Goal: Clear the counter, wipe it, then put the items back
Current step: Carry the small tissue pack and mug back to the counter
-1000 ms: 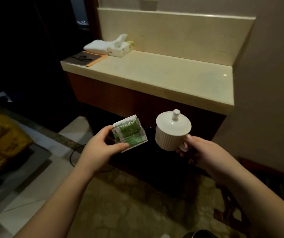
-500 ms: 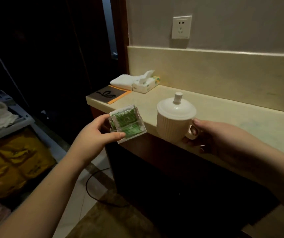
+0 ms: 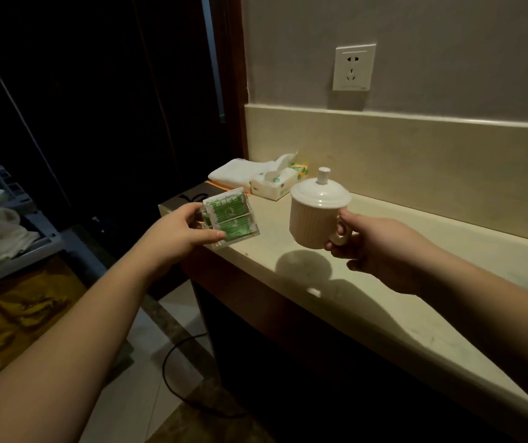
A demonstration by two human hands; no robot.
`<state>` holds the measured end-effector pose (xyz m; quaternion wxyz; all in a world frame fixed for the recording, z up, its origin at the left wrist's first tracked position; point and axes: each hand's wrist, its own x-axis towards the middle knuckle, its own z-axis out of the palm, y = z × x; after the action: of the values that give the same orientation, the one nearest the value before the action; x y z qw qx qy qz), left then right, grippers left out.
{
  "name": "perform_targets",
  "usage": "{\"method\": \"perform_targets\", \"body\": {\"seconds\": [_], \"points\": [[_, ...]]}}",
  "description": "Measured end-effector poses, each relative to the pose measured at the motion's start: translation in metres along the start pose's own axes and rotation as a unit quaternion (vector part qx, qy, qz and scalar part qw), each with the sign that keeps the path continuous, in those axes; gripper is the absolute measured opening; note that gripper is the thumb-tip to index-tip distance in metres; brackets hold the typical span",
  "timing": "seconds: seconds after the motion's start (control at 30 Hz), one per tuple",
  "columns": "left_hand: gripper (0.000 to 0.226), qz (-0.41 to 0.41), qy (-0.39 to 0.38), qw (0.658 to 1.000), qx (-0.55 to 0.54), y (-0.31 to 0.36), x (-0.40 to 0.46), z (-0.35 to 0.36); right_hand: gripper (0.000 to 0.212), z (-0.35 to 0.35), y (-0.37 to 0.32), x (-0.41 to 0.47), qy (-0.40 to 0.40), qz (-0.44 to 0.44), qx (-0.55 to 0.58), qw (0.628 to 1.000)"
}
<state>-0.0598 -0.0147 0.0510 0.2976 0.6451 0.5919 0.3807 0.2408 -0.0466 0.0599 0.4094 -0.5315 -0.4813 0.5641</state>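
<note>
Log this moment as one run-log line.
left hand holds tea-bag box | right hand holds lidded cup | both above counter

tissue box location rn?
Head view, centre: the tissue box sits at the counter's far left end by the backsplash, beside a folded white towel.

Two bare forearms come into view from the near edge, with no sleeves on either one as far as they can be seen. The left hand (image 3: pixel 178 233) has no ring, watch or band that shows, and its thumbnail is short and unpainted. The right hand (image 3: pixel 376 247) is likewise bare at the wrist, without glove or jewellery; its fingernails are mostly hidden from here.
</note>
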Motion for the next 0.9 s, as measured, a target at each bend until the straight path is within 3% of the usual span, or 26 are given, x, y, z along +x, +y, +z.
{"method": "perform_targets", "body": {"seconds": [0.1,0.17,0.53,0.9], "points": [[0.060,-0.001,-0.020,1.000,0.011,-0.007,0.027,0.000,0.036,0.006,0.001,0.022,0.020,0.008,0.009,1.000],[0.053,0.006,-0.042,0.999,0.019,-0.011,0.046,-0.002,0.035,0.010,0.002,0.038,0.037,0.013,0.008,0.999],[0.071,0.055,-0.167,0.982,0.074,-0.038,0.169,-0.014,0.032,0.037,-0.005,0.124,0.162,0.035,0.013,0.986],[0.060,0.120,-0.262,0.951,0.113,-0.053,0.257,0.006,0.024,0.060,-0.003,0.183,0.281,0.034,0.051,0.958]]}}
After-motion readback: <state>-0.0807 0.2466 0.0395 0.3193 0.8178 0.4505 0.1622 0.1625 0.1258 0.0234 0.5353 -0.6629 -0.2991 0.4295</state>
